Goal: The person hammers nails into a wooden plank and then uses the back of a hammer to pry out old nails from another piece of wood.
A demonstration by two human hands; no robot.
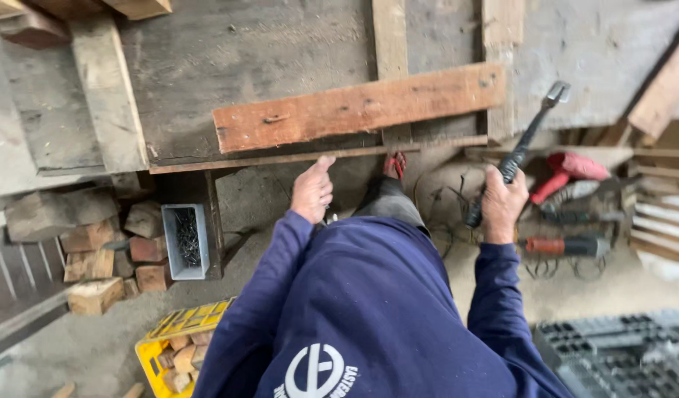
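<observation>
While the right hand is squeezing a black metal hammer, the open left hand is reaching toward the thin wooden strip. Fingers might be getting hit if that hammer is swinging too close.

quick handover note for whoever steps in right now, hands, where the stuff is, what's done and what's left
Left hand: empty, fingers at the front edge of the workbench, just below the reddish plank.
Right hand: gripping a hammer, head raised, clear of the wood.
Reddish plank lies flat across the bench; a bent nail shows near its left end.
Grey box of nails stands on the floor at left.
Done: plank laid in place.
Left: no hammer blow under way; whether the plank is fastened cannot be told.
</observation>
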